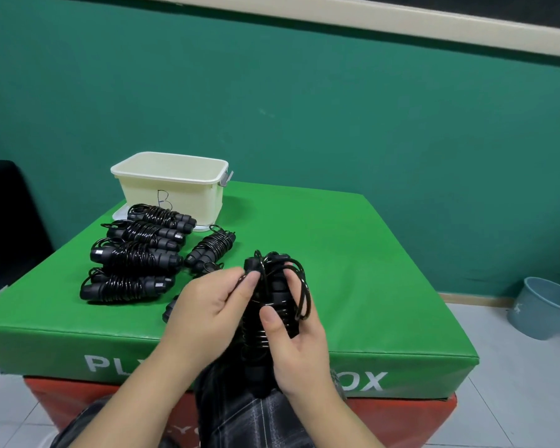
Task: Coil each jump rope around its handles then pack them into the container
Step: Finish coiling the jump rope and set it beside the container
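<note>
A black jump rope (pixel 274 295) stands upright over the near edge of the green box, its cord wound in coils round the paired handles, with loose loops hanging at the upper right. My right hand (pixel 299 347) grips the handles from the right, thumb across the coils. My left hand (pixel 207 313) pinches the cord near the top of the handles. Several coiled black ropes (pixel 133 253) lie in a row on the left, one more (pixel 211 248) beside them. The cream container (pixel 172 185) stands open behind them, its inside hidden.
The green padded box (pixel 369 270) rests on a red one (pixel 411 418). A black handle end (pixel 169 310) pokes out left of my left hand. A blue-grey bucket (pixel 543 307) stands on the tiled floor at the right. A dark chair (pixel 4 221) is at the left.
</note>
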`<state>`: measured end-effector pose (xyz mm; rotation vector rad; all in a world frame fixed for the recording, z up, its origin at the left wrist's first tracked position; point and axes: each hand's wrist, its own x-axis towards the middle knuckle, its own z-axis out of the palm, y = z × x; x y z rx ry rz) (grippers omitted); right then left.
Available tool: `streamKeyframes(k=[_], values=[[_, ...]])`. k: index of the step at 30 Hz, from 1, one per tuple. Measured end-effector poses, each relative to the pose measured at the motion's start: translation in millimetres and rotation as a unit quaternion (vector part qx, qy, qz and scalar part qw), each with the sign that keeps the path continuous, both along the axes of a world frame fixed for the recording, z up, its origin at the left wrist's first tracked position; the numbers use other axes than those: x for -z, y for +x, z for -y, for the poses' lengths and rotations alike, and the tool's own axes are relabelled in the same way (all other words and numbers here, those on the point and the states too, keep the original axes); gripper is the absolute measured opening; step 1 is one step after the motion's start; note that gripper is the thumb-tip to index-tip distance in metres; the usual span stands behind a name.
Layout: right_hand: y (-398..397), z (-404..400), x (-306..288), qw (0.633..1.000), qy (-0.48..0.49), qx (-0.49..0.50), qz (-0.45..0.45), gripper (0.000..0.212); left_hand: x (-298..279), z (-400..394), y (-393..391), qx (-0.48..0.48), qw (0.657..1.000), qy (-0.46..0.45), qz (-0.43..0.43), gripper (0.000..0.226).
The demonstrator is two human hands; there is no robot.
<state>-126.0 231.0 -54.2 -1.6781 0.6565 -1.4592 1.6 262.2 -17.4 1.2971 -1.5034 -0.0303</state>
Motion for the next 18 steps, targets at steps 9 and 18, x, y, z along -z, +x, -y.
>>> streamKeyframes(k=[9,18], values=[[-13,28,-5,0.989,0.113,0.072,0.070,0.044,-18,-24,0,0.057,0.993,-0.069,-0.076,0.055],[-13,25,0,0.991,0.091,0.083,0.056,0.041,6,5,10,-0.163,0.974,0.105,-0.117,0.065]])
